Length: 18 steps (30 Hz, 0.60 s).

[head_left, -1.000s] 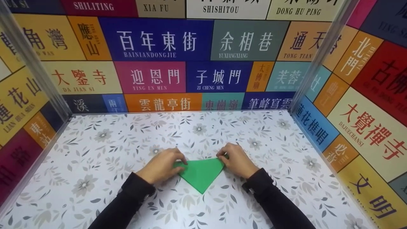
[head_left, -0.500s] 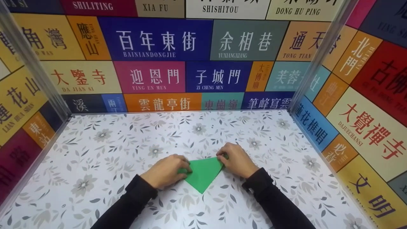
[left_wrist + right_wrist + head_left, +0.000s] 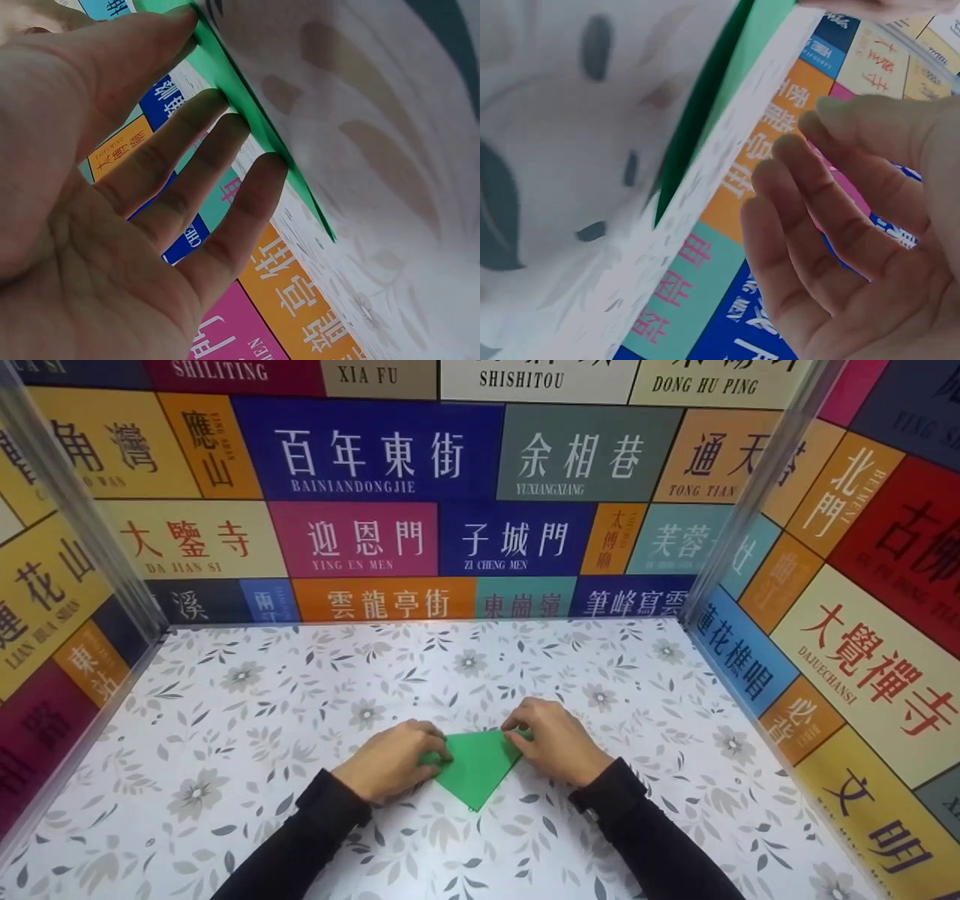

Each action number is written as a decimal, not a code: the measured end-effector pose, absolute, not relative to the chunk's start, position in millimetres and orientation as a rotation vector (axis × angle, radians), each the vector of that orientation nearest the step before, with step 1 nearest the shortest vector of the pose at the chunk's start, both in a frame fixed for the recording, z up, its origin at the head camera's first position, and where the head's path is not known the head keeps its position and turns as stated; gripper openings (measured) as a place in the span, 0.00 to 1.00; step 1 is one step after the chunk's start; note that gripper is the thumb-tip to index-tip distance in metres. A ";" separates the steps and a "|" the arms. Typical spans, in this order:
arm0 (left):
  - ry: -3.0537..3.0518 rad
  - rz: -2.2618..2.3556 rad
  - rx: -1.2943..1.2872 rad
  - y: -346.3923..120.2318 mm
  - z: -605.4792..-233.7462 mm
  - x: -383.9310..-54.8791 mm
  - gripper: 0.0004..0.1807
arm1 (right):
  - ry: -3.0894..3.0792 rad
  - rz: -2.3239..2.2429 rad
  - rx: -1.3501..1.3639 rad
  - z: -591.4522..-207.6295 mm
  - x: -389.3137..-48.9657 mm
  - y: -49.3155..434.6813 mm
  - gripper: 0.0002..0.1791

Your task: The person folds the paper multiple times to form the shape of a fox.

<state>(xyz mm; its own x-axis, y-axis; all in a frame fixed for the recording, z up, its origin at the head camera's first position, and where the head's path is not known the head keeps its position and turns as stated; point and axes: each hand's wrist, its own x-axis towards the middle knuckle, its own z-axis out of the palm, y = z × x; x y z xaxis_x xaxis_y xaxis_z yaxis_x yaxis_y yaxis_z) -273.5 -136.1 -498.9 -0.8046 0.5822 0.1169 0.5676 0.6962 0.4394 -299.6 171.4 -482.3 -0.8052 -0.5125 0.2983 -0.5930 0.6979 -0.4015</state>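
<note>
A green sheet of paper point(image 3: 474, 769), folded to a triangle-like shape with one corner toward me, lies on the table between my hands. My left hand point(image 3: 394, 761) rests on its left part. In the left wrist view, relaxed fingers touch the green paper point(image 3: 259, 124) and the thumb reaches its upper part. My right hand point(image 3: 559, 742) is over the right corner, hiding part of it. From the right wrist, the fingers point(image 3: 810, 187) look loosely bent with nothing between them, a little apart from the paper point(image 3: 712, 112), whose layers gape slightly there.
The white table point(image 3: 300, 675) has a grey leaf and flower print. A back wall point(image 3: 367, 450) and side walls of coloured panels with lettering enclose it, joined by clear corner strips point(image 3: 124, 532).
My left hand has moved right and slightly nearer to me along the paper's left side. The right hand has let go of the right corner and shifted slightly left over it.
</note>
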 end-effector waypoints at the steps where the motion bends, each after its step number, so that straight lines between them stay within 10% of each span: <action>1: 2.866 0.725 0.967 -136.1 -498.7 -273.6 0.13 | -2.744 0.732 0.922 -480.8 -297.6 170.1 0.05; 18: 2.902 0.708 1.025 -138.8 -500.5 -275.7 0.13 | -2.732 0.725 1.321 -480.3 -267.9 145.4 0.03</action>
<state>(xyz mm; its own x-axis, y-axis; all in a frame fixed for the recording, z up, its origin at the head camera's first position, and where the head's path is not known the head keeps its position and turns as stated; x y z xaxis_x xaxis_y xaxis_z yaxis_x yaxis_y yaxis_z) -275.7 -138.8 -500.5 -0.7894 0.5925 0.1607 0.5999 0.6889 0.4069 -267.9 145.4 -480.3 -0.6413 -0.7363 0.2160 -0.7465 0.5337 -0.3974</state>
